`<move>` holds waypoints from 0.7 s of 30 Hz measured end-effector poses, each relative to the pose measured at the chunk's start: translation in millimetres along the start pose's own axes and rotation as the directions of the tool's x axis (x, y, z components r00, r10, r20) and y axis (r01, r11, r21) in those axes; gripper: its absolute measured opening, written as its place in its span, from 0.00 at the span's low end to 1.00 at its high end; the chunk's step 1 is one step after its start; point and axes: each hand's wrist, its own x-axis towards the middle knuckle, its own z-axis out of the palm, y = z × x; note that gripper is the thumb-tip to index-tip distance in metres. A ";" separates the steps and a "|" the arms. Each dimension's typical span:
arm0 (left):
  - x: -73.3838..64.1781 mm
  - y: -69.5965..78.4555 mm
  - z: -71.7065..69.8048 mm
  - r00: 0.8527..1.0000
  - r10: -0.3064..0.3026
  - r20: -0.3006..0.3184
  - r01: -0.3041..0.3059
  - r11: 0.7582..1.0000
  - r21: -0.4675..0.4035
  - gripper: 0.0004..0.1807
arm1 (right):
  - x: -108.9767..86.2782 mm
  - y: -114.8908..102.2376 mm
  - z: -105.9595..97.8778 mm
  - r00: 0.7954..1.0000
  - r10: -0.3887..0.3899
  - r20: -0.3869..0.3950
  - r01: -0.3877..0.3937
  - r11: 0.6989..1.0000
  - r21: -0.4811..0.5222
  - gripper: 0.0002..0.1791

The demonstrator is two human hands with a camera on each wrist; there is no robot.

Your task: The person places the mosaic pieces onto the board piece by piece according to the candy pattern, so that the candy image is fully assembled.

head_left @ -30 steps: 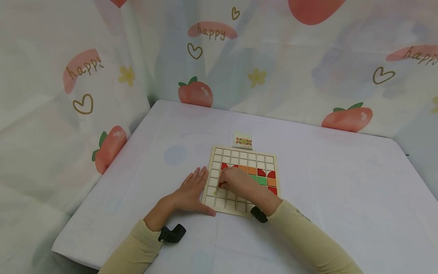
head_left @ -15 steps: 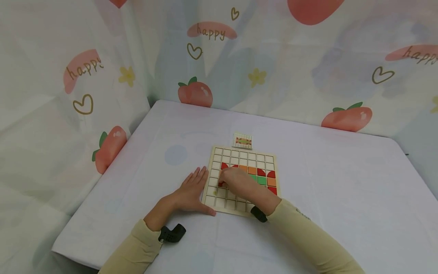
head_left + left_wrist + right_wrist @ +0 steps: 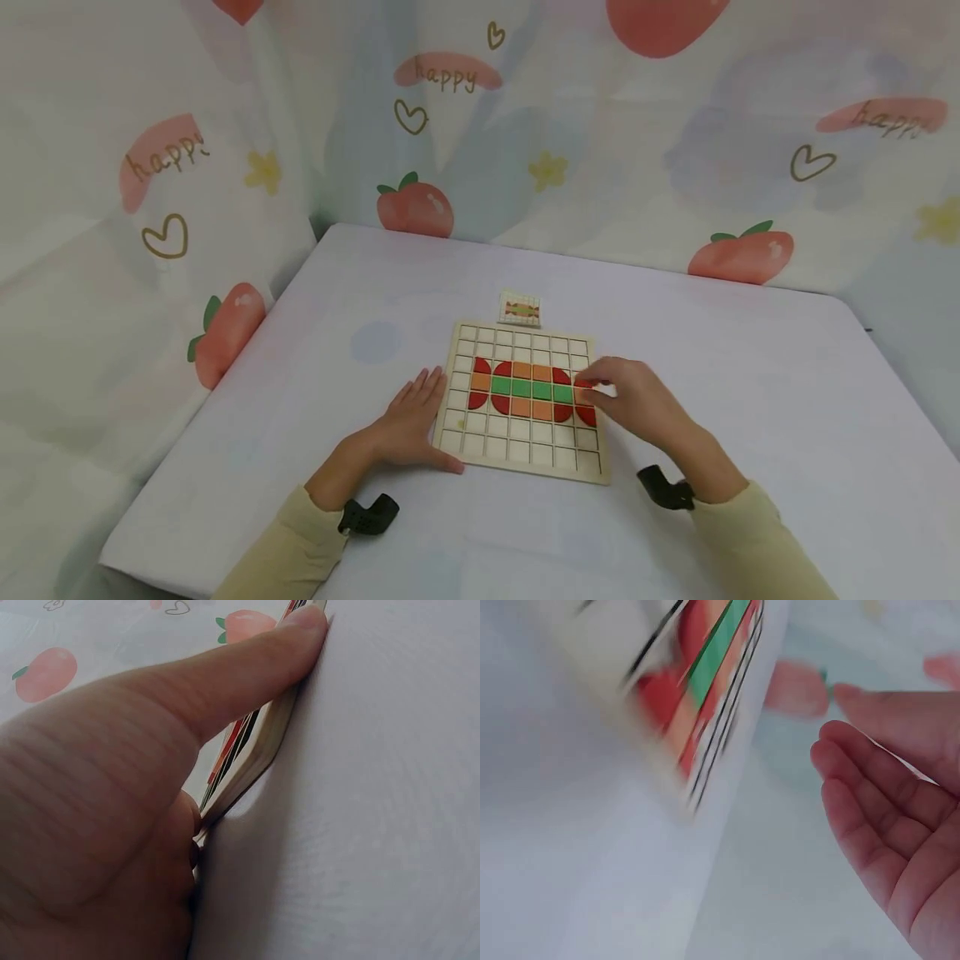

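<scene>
A square wooden grid board [image 3: 517, 450] lies on the table with colored tiles across its middle rows. Green tiles [image 3: 521, 387] run along the center, with orange tiles [image 3: 522, 407] and red rounded tiles [image 3: 499, 404] around them. My left hand [image 3: 408, 425] rests flat on the cloth at the board's left side, its thumb along the front-left corner. In the left wrist view that thumb [image 3: 247, 671] lies against the board's edge [image 3: 274, 735]. My right hand [image 3: 637, 400] hovers over the board's right edge, overlapping the end tiles. The right wrist view shows its fingers [image 3: 862, 832] loosely bent, holding nothing.
A small pattern card [image 3: 520, 310] with a similar red, orange and green design lies just behind the board. White cloth covers the table [image 3: 712, 350], and a printed curtain [image 3: 615, 167] hangs around its back and left side.
My right hand has left the left end of the tile pattern and moved right to the board's right edge, uncovering the tiles. The left hand keeps its place. The head view has shifted slightly.
</scene>
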 end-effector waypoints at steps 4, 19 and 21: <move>-2.5 -3.0 0.6 1.000 0.006 -0.001 -0.006 1.000 -0.012 0.69 | -48.4 39.4 -15.8 0.983 0.146 -0.112 -0.136 0.987 0.091 0.09; -5.2 -5.2 -0.4 1.000 0.005 -0.009 -0.005 1.000 -0.030 0.69 | -122.4 88.7 -17.8 0.827 0.476 -0.299 -0.040 0.581 0.813 0.13; -5.2 -5.2 -0.4 1.000 0.004 -0.009 -0.004 1.000 -0.029 0.69 | -123.0 91.9 -15.7 0.819 0.489 -0.300 -0.029 0.558 0.829 0.13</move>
